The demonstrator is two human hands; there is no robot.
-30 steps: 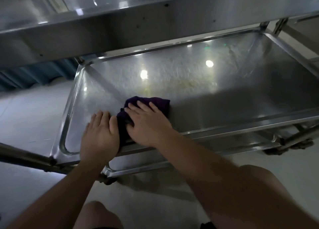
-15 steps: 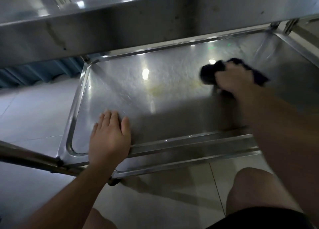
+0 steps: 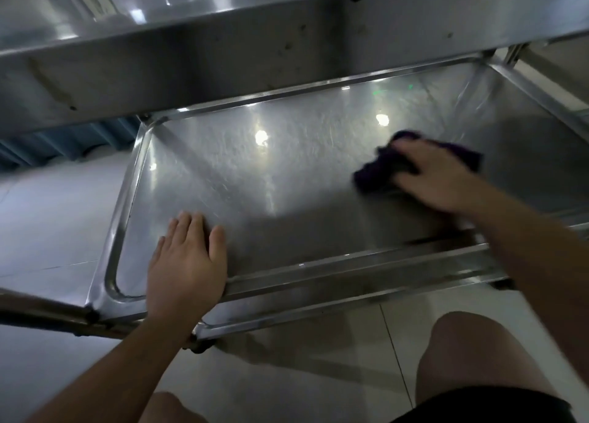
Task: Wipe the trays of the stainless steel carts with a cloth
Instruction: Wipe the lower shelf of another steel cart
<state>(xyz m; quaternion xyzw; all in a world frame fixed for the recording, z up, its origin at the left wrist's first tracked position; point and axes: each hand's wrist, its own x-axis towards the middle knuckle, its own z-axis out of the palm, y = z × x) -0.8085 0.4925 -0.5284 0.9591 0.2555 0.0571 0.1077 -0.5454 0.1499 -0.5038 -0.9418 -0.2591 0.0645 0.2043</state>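
A stainless steel cart's lower tray (image 3: 255, 180) fills the middle of the view, its floor shiny with light spots. My right hand (image 3: 436, 174) presses a dark purple cloth (image 3: 373, 175) flat on the tray's right half; part of the cloth is hidden under the hand. My left hand (image 3: 186, 263) lies flat, fingers together, on the tray's front left part near the rim, holding nothing.
The cart's upper tray (image 3: 223, 46) overhangs the far side close above. A round steel rail (image 3: 41, 314) runs at the front left corner. Pale floor tiles (image 3: 47, 218) lie to the left and below. My knees (image 3: 471, 359) are close to the front rim.
My right hand swept the cloth from the front left, beside my left hand, across to the far right, then drew it back toward me and slightly left. My left hand stayed put.
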